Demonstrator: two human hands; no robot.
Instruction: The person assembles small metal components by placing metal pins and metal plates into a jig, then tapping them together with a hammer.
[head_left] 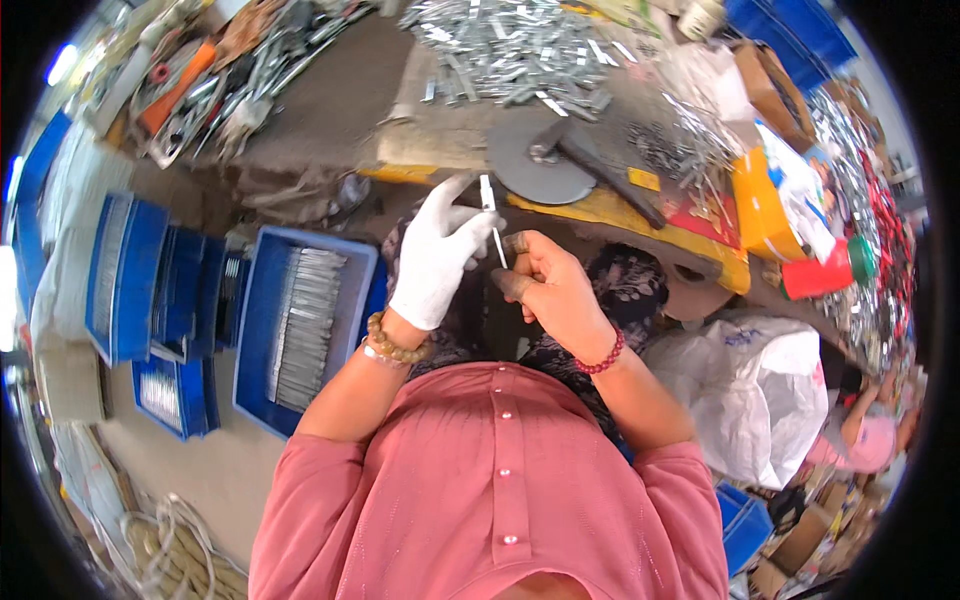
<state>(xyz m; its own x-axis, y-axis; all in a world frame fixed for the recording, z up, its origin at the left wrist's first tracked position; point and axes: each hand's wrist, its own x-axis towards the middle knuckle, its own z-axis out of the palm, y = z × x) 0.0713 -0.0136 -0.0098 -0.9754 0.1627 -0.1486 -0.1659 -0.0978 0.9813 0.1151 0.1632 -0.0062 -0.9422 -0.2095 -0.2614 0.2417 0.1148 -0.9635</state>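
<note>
My left hand (437,250), in a white glove, pinches a slim silvery metal piece (487,192) upright between thumb and fingers. A thin pale rod (502,250) runs down from it towards my bare right hand (555,285). The fingertips of that hand look dark and are closed around the rod's lower end; I cannot tell whether rod and piece are one part. Both hands are above my lap, just in front of the bench edge. Beyond them, a hammer (600,172) with a dark handle lies across a round grey disc (525,178).
Many small metal pieces (510,50) are heaped on the bench (420,140). Left of me stands a blue crate (352,300) with stacked metal strips (308,325). A white sack (760,400), a yellow container (762,205) and a red cylinder (812,277) are at the right.
</note>
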